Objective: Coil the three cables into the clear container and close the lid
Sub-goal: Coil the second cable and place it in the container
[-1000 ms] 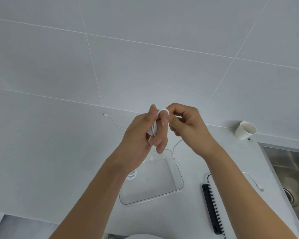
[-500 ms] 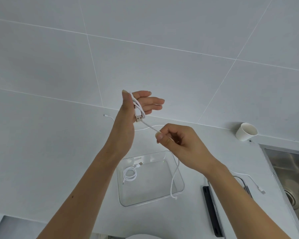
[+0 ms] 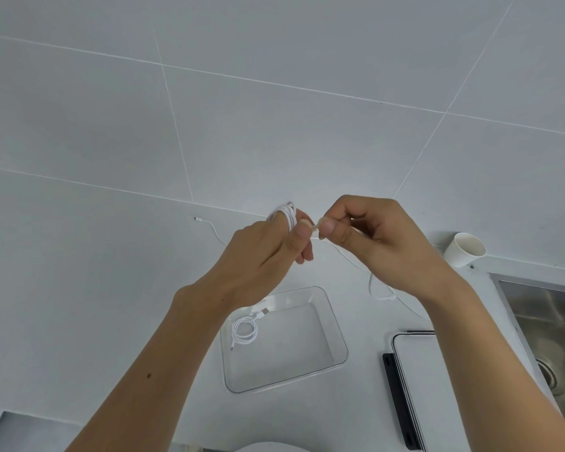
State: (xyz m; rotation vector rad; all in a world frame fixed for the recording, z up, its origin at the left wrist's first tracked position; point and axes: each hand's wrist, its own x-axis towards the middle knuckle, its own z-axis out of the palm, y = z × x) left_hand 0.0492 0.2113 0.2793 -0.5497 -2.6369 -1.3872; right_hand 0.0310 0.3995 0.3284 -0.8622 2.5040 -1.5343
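My left hand is raised above the counter with a white cable looped round its fingers. My right hand pinches the cable's end right beside the left fingertips. Below them the clear container stands open on the counter. One coiled white cable lies in its left part. A third white cable trails over the counter behind my hands, and part of it shows under my right wrist. The lid lies to the right of the container, half hidden by my right forearm.
A white paper cup lies tipped on its side at the back right by the tiled wall. A steel sink fills the right edge. A black strip lies along the lid's left side.
My right hand has risen from above the container to the left fingertips, bringing the cable's end with it. More cable is wound on my left hand, whose fingers have curled.
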